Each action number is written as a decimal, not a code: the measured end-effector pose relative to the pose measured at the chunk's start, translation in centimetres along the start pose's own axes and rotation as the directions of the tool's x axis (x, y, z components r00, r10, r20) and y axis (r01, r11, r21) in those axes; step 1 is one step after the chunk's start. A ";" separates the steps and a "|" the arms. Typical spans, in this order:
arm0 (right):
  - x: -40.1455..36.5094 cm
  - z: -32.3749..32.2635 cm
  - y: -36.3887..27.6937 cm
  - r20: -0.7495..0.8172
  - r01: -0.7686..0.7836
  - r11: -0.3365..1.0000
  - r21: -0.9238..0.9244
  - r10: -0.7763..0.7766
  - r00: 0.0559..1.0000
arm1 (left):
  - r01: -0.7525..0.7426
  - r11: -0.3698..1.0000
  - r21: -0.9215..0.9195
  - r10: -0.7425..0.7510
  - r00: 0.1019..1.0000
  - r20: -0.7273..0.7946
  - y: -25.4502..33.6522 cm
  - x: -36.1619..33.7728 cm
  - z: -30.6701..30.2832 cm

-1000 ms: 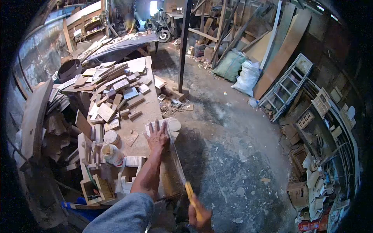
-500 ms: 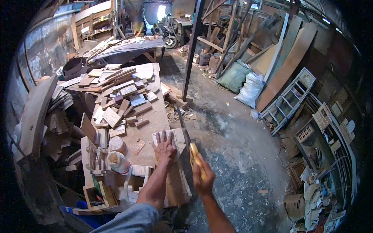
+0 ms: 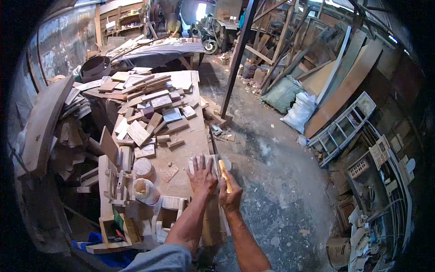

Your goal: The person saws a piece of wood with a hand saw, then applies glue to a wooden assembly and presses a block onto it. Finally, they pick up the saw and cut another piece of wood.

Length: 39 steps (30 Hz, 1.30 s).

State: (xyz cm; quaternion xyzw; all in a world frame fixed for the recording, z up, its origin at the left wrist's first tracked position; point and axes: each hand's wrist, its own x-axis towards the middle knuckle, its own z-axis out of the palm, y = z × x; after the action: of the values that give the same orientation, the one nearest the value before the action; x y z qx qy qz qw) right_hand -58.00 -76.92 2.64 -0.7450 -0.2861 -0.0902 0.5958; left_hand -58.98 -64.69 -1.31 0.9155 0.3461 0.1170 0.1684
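My left hand point(image 3: 203, 177) lies flat with fingers spread, pressing a pale piece of wood point(image 3: 192, 162) onto the workbench point(image 3: 179, 152) near its right edge. Close beside it, my right hand point(image 3: 231, 197) is wrapped round the yellow handle of a handsaw point(image 3: 224, 176). The saw's dark blade point(image 3: 213, 144) points away from me along the bench edge, right at the wood's right side. Part of the wood is hidden under my left hand.
A heap of wood offcuts point(image 3: 154, 104) covers the bench's far part. Left of my arm stand a jar point(image 3: 146, 190) and small wooden frames point(image 3: 172, 202). A dark post point(image 3: 236, 63) rises beyond the bench. Farther back, a person point(image 3: 172, 27) is at another table.
My right hand has pushed the saw forward, bringing its handle up close beside my left hand. The left hand stays flat on the wood. The whole view has shifted slightly.
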 end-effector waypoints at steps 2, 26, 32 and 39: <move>-0.6 -0.6 -0.2 0.010 -0.014 1.000 0.007 0.014 1.000 | 0.004 1.000 0.006 -0.004 1.000 -0.010 0.2 -0.3 0.5; -12.8 -14.1 -8.9 -0.001 -0.117 0.993 -0.017 0.117 0.993 | -0.019 0.999 0.029 0.020 0.998 -0.062 -0.3 0.2 1.4; 0.9 -2.0 -1.9 -0.012 -0.003 1.000 0.017 0.004 1.000 | 0.001 1.000 0.002 -0.001 1.000 -0.011 -0.3 0.1 1.2; 3.1 1.2 0.9 0.005 -0.031 0.999 0.034 0.031 1.000 | -0.003 1.000 0.008 0.002 1.000 0.009 0.0 -0.1 0.4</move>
State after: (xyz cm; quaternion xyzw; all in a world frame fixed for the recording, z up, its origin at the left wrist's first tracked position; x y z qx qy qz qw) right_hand -55.22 -74.88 3.07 -0.7394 -0.2772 -0.0746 0.6090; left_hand -58.89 -64.86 -1.70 0.9172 0.3446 0.1118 0.1660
